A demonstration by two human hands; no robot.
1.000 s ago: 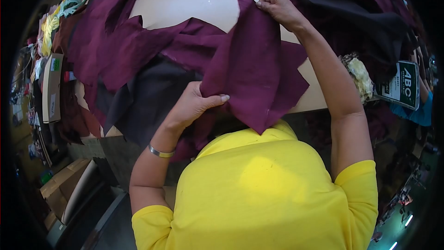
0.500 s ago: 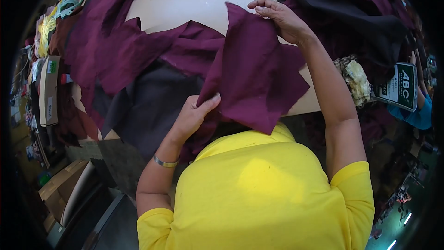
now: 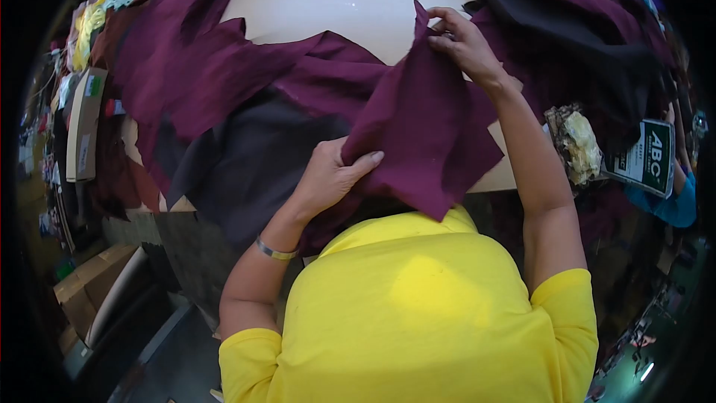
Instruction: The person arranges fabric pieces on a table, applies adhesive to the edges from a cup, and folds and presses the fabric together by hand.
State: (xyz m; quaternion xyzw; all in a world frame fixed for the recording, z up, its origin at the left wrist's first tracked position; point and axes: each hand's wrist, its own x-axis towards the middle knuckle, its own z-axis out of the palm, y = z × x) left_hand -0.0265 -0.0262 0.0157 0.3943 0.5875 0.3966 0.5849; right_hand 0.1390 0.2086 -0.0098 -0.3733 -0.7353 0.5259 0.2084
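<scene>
A piece of maroon cloth (image 3: 425, 127) is held up between my two hands, over the near edge of the table (image 3: 321, 0). My left hand (image 3: 335, 175) grips its lower left side, thumb on top and fingers hidden behind the fabric. Near the cloth's upper corner, my right hand (image 3: 464, 48) pinches the edge between thumb and fingers. More maroon cloth (image 3: 201, 67) spreads out to the left, and a dark grey cloth (image 3: 246, 157) lies partly beneath it, hanging over the table edge.
Maroon and black fabric (image 3: 574, 22) is heaped at the right. Below it are a yellowish bundle (image 3: 579, 145) and a green-and-white ABC box (image 3: 645, 160), with another person's arm (image 3: 680, 183) beside it. A narrow carton (image 3: 83, 125) stands at the left; a cardboard box (image 3: 97, 283) is lower left.
My right hand has closed on the cloth's upper corner and drawn it rightward. My left hand has shifted slightly up and right. The whole view has moved a little.
</scene>
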